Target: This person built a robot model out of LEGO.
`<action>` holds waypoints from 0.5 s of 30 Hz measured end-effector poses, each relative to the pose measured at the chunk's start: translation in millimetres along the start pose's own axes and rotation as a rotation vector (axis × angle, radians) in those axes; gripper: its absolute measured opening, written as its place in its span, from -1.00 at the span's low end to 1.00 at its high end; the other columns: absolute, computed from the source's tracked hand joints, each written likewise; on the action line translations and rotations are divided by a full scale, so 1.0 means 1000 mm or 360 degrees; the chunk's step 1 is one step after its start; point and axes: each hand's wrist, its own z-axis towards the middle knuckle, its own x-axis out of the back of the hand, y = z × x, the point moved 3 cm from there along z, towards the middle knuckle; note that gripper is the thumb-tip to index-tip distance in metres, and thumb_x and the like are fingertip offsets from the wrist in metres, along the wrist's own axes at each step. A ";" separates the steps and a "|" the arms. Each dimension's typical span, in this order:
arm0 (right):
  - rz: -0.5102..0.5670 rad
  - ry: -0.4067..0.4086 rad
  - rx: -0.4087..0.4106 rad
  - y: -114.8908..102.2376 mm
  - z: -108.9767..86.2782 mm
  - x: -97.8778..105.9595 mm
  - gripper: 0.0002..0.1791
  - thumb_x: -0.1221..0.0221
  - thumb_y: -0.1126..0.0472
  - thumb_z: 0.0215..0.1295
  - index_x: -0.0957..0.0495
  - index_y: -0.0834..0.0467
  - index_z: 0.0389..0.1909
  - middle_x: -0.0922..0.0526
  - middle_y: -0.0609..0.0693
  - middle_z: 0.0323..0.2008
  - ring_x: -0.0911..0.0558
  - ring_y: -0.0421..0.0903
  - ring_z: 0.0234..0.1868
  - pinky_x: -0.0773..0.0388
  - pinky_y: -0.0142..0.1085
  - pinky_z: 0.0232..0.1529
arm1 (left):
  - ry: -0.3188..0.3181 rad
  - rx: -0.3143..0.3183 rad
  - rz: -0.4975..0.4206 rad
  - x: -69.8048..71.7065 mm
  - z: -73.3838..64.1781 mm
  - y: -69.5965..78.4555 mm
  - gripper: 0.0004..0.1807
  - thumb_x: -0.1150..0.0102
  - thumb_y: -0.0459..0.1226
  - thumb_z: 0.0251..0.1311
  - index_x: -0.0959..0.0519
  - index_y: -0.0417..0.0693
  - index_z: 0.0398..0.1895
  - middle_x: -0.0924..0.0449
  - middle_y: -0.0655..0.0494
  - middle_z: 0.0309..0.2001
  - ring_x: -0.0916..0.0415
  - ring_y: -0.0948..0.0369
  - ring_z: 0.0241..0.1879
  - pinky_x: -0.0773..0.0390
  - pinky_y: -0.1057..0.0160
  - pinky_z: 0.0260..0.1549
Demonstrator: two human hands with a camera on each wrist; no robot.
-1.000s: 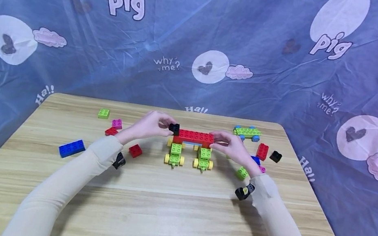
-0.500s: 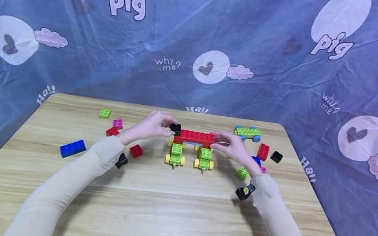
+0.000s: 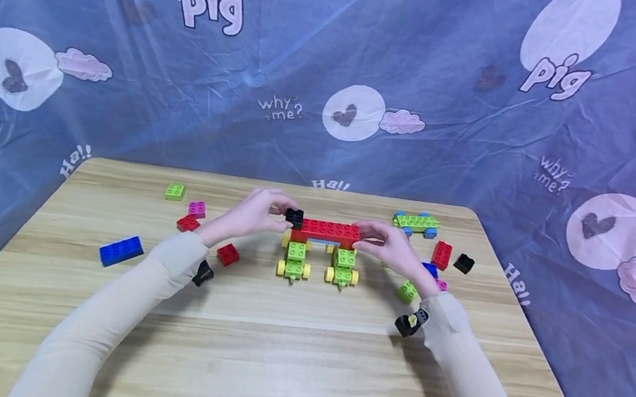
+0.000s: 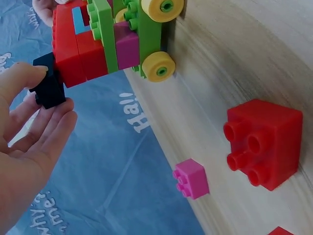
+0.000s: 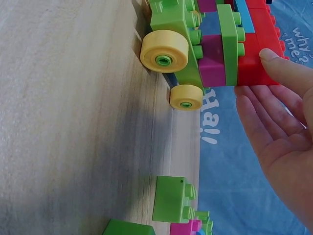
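Observation:
At the centre of the table stands a block build, topped by a long red brick [image 3: 330, 230] and carried on two lime-green wheeled bases [image 3: 294, 268] with yellow wheels. My left hand [image 3: 256, 214] pinches a black brick [image 3: 294, 218] between thumb and fingers at the red brick's left end. In the left wrist view the black brick [image 4: 49, 81] touches the red part's studded side; whether it is pressed fully down I cannot tell. My right hand [image 3: 388, 246] grips the build's right end, its thumb on the red bricks [image 5: 254, 61] and its fingers on the end face.
Left of the build lie a blue brick [image 3: 121, 251], a red brick [image 3: 228, 254], a pink brick [image 3: 197, 209] and a lime brick [image 3: 175, 191]. On the right are a blue-wheeled base [image 3: 416, 224], a red brick [image 3: 442, 254], a black brick [image 3: 464, 263] and a lime brick [image 3: 407, 291].
The black brick in my left hand has shifted very slightly right over the red brick's end. My right hand keeps its grip, and the build stays in place.

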 end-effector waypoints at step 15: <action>-0.0023 0.0007 -0.0011 0.000 0.000 -0.001 -0.50 -0.32 0.21 0.26 -0.51 0.20 0.21 -0.65 0.21 0.11 -0.65 0.12 0.14 -0.66 -0.23 0.11 | 0.0052 0.0059 -0.0336 -0.004 -0.009 -0.015 -0.55 -0.32 -0.41 0.15 -0.54 -0.33 0.13 -0.59 -0.25 0.09 -0.58 -0.07 0.04 -0.61 -0.02 0.17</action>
